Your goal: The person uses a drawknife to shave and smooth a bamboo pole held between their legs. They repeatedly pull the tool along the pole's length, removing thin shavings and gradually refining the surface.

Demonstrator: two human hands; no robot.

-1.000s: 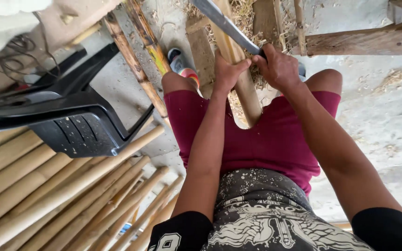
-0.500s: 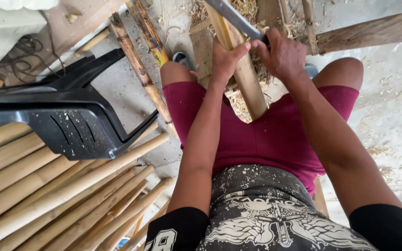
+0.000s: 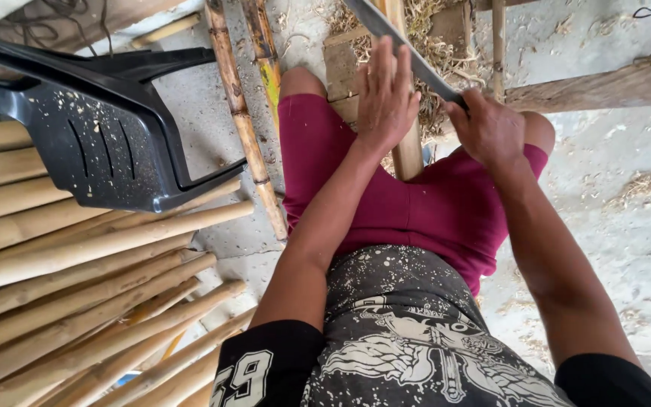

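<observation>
Fingers (image 3: 386,71) of the left hand (image 3: 384,105) lie flat and spread on the upright bamboo stick (image 3: 408,154) between the knees, while the right hand (image 3: 487,128) is clenched on the handle of a long blade (image 3: 389,34) crossing the stick above a wooden block (image 3: 340,68).

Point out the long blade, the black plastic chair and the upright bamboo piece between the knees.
long blade (image 3: 393,36), head view, flat of blade.
black plastic chair (image 3: 103,151), head view, slotted back.
bamboo piece (image 3: 408,154), head view, lower shaft.
</observation>
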